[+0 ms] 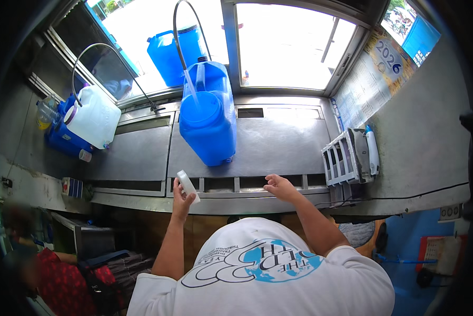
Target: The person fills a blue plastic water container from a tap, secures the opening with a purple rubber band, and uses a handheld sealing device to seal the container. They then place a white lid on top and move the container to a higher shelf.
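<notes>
The left hand (182, 194) was raised from a bent elbow, fingers pinched on a white cap (187, 185) held tilted just above the counter's (278, 142) front edge. The right hand (279, 186) reached forward, palm down, fingers loosely spread and holding nothing, resting at the slotted front rail. Beyond them a blue jug (209, 118) stood on the counter, its wide mouth open, taking a thin stream of water from a curved hose (183, 31). A white jug (93, 117) lay tilted farther left, partly covering blue containers behind it. At the far right a white rack (344, 158) stood against the wall. The window glare washed out whatever was outside.
</notes>
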{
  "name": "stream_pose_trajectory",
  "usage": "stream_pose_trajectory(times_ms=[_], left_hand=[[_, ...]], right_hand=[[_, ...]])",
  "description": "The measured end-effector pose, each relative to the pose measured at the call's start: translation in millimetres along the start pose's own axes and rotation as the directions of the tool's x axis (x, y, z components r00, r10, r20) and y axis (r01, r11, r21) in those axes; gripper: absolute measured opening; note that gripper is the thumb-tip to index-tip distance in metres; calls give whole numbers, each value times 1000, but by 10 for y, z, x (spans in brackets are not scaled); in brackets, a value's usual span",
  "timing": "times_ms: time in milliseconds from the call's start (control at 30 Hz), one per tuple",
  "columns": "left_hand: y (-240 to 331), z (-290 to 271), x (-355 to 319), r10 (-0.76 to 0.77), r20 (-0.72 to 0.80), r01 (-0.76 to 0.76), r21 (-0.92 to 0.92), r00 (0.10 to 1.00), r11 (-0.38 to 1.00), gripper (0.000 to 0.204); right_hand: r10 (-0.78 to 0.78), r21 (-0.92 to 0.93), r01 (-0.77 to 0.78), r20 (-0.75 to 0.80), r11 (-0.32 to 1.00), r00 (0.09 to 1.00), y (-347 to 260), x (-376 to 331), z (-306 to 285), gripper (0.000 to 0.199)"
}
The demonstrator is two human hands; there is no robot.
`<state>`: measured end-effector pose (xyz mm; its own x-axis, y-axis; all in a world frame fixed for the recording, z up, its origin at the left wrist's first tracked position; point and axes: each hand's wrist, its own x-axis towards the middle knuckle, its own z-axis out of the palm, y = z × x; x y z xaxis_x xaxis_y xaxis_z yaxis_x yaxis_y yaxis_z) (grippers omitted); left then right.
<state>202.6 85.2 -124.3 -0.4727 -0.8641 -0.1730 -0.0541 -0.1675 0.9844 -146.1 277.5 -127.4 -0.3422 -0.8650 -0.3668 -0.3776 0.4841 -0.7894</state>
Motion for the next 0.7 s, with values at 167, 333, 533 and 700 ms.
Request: stream_pose_trajectory(times_ms=[167,333,533,700], left_hand=[[-180,-217,-207,-75,-15,74,-48,997,996,115],[-301,-341,-340,-62,-92,52,-107,994,993,112],[-116,-309,-465,-54,-216,21,-153,975,988,115],[-35,-129,-569,-104,-305,89,-63,947,994,121]], right_hand=[[13,-65,-12,16,998,1000,-283,187,87,48],[-67,-122,73,53,990,996,-408,622,4,46],[-200,-138,195,-22,971,980,-604,1571,-305,43],[-296,-296,258,-94,920,950,-814,2458,-630,42]])
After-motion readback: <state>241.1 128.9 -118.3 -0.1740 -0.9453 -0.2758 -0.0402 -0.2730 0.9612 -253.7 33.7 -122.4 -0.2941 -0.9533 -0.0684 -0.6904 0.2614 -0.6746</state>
